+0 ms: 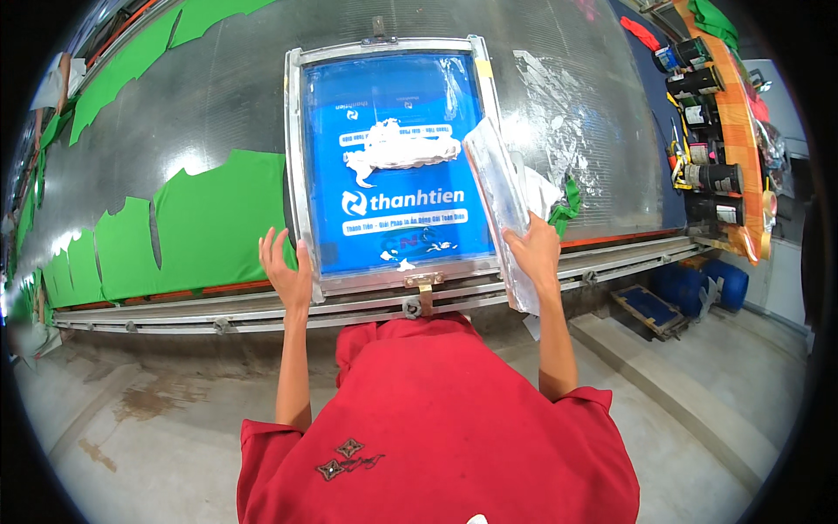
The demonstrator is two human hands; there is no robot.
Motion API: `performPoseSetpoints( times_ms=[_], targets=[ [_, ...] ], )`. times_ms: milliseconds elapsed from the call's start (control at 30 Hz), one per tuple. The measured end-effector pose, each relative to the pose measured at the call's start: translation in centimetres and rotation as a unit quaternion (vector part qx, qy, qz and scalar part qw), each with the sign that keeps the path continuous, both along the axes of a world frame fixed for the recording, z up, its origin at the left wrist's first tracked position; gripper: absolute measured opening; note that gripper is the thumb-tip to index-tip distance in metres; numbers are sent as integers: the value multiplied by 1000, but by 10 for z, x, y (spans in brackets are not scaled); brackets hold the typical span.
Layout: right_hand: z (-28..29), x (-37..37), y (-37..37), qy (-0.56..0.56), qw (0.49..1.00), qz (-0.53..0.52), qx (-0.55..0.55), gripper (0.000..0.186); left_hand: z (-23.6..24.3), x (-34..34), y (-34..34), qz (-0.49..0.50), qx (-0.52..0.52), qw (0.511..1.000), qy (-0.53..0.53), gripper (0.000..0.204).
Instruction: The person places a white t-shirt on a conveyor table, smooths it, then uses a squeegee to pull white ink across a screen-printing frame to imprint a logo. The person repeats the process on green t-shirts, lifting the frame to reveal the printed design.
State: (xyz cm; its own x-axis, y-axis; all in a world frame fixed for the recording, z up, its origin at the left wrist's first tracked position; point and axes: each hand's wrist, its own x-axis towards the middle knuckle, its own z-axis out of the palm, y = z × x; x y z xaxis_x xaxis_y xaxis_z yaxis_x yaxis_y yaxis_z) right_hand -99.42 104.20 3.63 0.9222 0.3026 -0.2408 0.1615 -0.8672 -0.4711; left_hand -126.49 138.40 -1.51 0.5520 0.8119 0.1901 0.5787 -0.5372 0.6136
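Note:
In front of me a screen printing frame (294, 157) with pale metal sides lies flat on the long table. Its blue mesh (393, 96) carries white lettering, and a thick heap of white ink (401, 150) sits across the middle. My right hand (534, 251) grips a long, ink-smeared squeegee (494, 179), which slants along the frame's right side. Beside the frame's lower left corner is my left hand (288, 269), its fingers spread and holding nothing. Whether its fingertips touch the frame I cannot tell.
Green cloth pieces (209, 218) lie on the dark tabletop (236, 79) at left. White smears and a crumpled rag (539, 194) are right of the frame. Metal rails (175, 321) edge the table. Several dark ink cans (711, 179) line the right end; blue drums (679, 284) stand below.

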Motion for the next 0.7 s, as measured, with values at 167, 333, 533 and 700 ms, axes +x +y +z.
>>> performPoseSetpoints(
  times_ms=[167,333,533,700],
  targets=[
    [-13,-3,13,-4,1000,7,9,44,-50,-66,15,119,117,983,78,54],
    [-14,-6,31,14,999,11,-27,40,-73,-109,17,184,135,970,88,60],
    [-16,-25,64,10,996,76,-40,47,-66,-99,13,196,117,969,90,61],
    [-10,-57,110,-13,989,145,-39,30,-64,-98,10,195,119,969,90,61]
  ],
)
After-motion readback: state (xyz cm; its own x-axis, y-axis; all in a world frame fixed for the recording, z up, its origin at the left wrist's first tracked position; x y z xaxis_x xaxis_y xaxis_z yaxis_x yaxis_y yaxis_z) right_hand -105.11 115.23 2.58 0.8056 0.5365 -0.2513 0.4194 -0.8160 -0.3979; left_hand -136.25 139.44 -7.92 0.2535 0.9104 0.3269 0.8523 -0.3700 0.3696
